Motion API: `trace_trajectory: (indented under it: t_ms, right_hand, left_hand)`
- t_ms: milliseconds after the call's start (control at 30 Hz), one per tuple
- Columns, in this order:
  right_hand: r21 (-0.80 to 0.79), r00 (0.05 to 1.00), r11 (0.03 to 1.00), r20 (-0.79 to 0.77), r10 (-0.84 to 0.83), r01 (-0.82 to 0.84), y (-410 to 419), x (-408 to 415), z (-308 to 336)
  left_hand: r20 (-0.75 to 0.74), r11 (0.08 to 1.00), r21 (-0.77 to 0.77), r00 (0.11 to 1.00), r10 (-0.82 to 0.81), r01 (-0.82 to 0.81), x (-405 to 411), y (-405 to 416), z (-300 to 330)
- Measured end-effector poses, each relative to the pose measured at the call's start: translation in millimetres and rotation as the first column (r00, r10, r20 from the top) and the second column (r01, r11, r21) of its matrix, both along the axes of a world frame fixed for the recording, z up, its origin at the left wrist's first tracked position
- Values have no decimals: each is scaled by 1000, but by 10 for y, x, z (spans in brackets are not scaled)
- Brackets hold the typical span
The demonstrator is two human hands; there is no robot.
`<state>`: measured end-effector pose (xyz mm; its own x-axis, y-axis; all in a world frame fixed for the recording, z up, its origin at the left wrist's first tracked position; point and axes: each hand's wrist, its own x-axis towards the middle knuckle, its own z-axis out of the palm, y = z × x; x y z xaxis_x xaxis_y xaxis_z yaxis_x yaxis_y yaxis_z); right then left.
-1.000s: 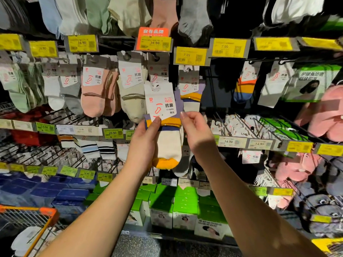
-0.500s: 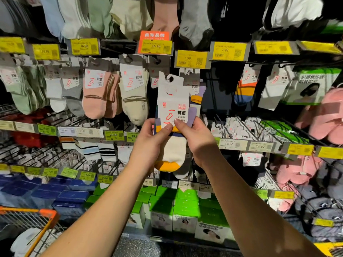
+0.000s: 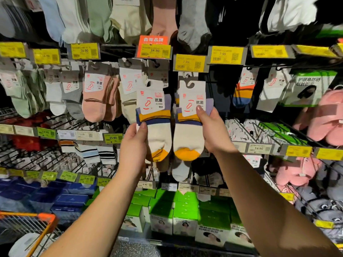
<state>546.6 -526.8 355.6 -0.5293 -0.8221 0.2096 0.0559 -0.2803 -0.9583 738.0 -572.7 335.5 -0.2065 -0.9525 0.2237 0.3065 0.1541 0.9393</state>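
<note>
Sock packs, cream with orange toes: two counted; left pack (image 3: 158, 135) gripped by left hand (image 3: 132, 145), right pack (image 3: 186, 135) by right hand (image 3: 213, 133).

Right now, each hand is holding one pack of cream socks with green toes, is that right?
Not quite: the toes are orange-yellow, not green. The head view shows the left hand holding one pack of cream socks and the right hand holding the other pack, both with orange-yellow toes.
</note>
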Motion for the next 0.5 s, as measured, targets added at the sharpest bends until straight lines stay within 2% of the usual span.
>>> trace_trajectory:
  t_ms: [233, 500]
  right_hand:
    - [85, 979, 987, -162, -122, 137, -330, -233, 182]
    - [225, 949, 949, -274, -158, 223, -605, -350, 197]
  left_hand:
    - [-48, 1000, 10, 999, -3, 3, -24, 33, 50]
    - [-35, 1000, 29, 999, -1, 2, 14, 49, 69]
